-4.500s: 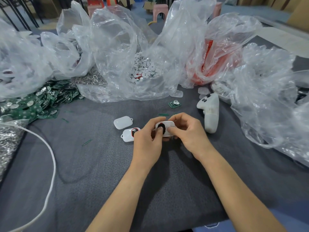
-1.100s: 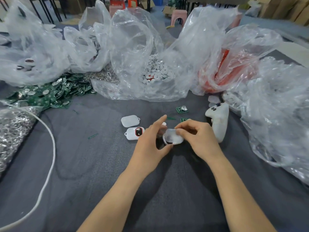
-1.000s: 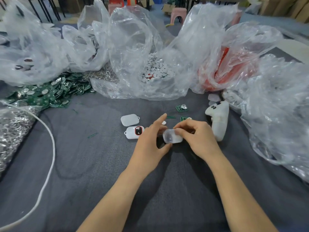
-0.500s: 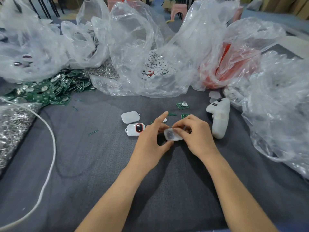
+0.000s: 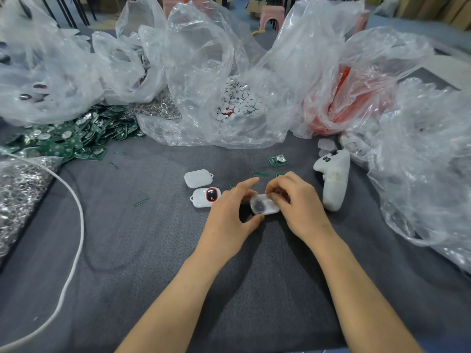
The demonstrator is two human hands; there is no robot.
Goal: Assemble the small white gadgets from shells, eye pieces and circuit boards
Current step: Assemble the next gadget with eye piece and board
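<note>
Both hands hold one white shell (image 5: 263,205) just above the grey cloth, its hollow side up with a dark eye piece showing through. My left hand (image 5: 229,220) pinches its left end between thumb and fingers. My right hand (image 5: 298,202) grips its right end with curled fingers. To the left lie a shell with a red-rimmed eye piece (image 5: 206,197) and a plain white shell (image 5: 198,178). A loose green circuit board (image 5: 278,160) lies behind the hands.
A white controller (image 5: 332,179) lies right of the hands. Clear bags line the back: white discs (image 5: 238,100), red parts (image 5: 344,103). A heap of green boards (image 5: 68,138) and a bag of metal rings (image 5: 17,194) sit left, with a white cable (image 5: 76,225).
The shell was turned from eye-side up to hollow side up in both hands. Over the last second the hands have hardly moved; the camera shifted slightly.
</note>
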